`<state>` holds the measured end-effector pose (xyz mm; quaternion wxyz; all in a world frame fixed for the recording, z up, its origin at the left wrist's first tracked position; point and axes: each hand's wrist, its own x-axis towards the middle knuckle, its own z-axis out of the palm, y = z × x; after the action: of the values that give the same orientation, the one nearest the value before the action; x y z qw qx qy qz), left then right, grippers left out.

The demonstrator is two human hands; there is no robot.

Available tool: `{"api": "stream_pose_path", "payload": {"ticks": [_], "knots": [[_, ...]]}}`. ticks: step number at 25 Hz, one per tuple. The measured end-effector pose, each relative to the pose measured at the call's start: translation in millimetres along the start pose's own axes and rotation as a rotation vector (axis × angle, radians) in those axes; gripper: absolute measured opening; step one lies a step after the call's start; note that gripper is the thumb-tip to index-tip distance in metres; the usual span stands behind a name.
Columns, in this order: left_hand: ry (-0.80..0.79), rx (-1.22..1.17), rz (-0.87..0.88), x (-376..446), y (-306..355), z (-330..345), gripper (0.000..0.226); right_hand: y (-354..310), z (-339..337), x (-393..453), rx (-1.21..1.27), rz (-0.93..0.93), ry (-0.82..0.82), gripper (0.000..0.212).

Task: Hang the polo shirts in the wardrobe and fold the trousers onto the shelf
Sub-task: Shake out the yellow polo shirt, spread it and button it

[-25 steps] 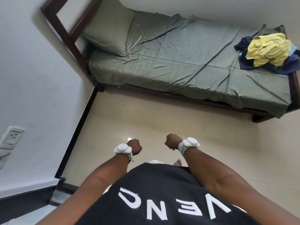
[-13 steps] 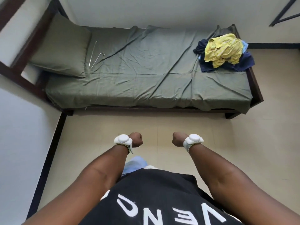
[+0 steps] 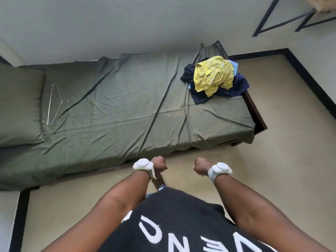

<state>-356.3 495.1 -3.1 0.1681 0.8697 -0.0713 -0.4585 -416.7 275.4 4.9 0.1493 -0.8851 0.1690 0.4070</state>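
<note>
Room: pale floor (image 3: 272,142) and grey wall, with a bed (image 3: 127,115) running left to right across the view, its long axis square to the person's line of sight.
Bed cover: green sheet, creased, with a pillow (image 3: 18,104) at the left end.
Clothes: a heap (image 3: 214,79) lay at the right end of the bed, a yellow shirt (image 3: 212,75) crumpled on top of dark blue garments, a scrap of light blue showing at the edges. Which pieces were polos and which trousers could not be told.
Hangers: wire hangers (image 3: 54,104) lay just beside the pillow, well apart from the heap, long sides pointing roughly away from the person.
Left hand (image 3: 160,163): curled into a fist, nothing in it, held over the floor near the bed's near edge.
Right hand (image 3: 200,166): likewise a fist, empty, level with the left one and a little apart from it.
Wristbands: a white band (image 3: 142,164) sat on each wrist.
Key relation: the heap lay ahead and to the right of both fists, so the right hand was the nearer; the hangers lay ahead and far to the left, nearer the left hand.
Wardrobe and shelf: not in view; only a dark frame (image 3: 283,17) showed at the top right.
Judgement: nothing hung or folded as yet; the next move likely called for a step right and forward, then a reach to the yellow shirt.
</note>
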Motion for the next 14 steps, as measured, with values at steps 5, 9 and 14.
{"api": "stream_pose_path", "payload": {"ticks": [5, 9, 14], "knots": [[0.112, -0.023, 0.014, 55, 37, -73, 0.028, -22, -59, 44, 0.115, -0.015, 0.030, 0.023], [0.057, 0.050, -0.061, 93, 43, -96, 0.029, -19, -110, 89, 0.137, -0.021, 0.007, 0.022], [0.025, 0.054, -0.154, 150, 79, -115, 0.027, 25, -180, 161, 0.072, -0.054, -0.050, 0.017]]}}
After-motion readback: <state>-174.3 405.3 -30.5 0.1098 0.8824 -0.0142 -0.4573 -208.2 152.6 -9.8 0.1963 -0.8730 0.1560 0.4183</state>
